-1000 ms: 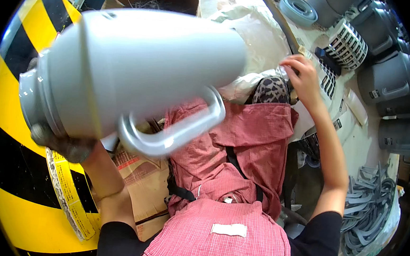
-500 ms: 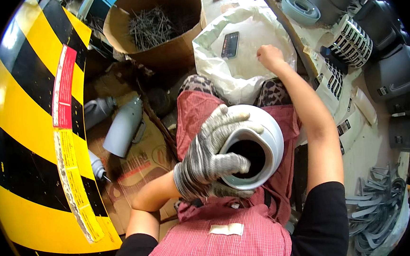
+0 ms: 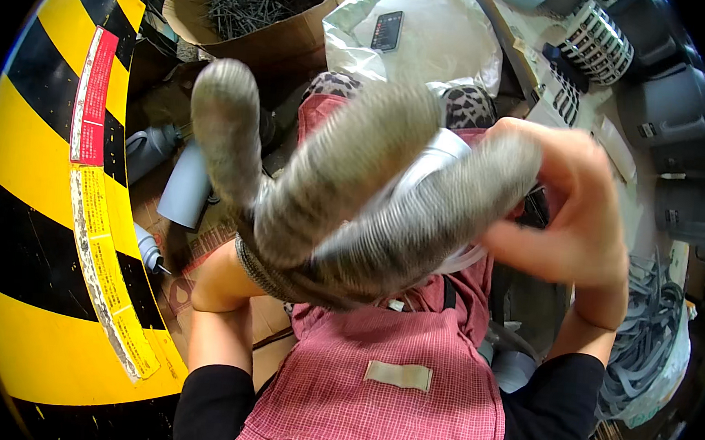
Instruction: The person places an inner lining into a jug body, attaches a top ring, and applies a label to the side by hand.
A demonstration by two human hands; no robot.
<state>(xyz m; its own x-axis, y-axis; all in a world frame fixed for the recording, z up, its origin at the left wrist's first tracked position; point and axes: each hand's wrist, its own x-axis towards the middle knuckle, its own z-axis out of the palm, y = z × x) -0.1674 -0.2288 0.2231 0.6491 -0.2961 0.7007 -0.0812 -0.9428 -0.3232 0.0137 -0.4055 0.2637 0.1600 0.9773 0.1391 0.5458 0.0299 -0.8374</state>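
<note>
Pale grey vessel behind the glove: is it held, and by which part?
Cannot be told: the gloved left hand hides most of the pale grey vessel, and any hold by the right hand is unclear.

Head-worn fisheye, left of pair. Looks steeply down the wearer's front, red checked apron (image 3: pixel 376 344) low in frame. Gloved left hand (image 3: pixel 341 260) looms close to lens; white bag (image 3: pixel 458 47) farther off, upper frame. Black curved surround.
</note>
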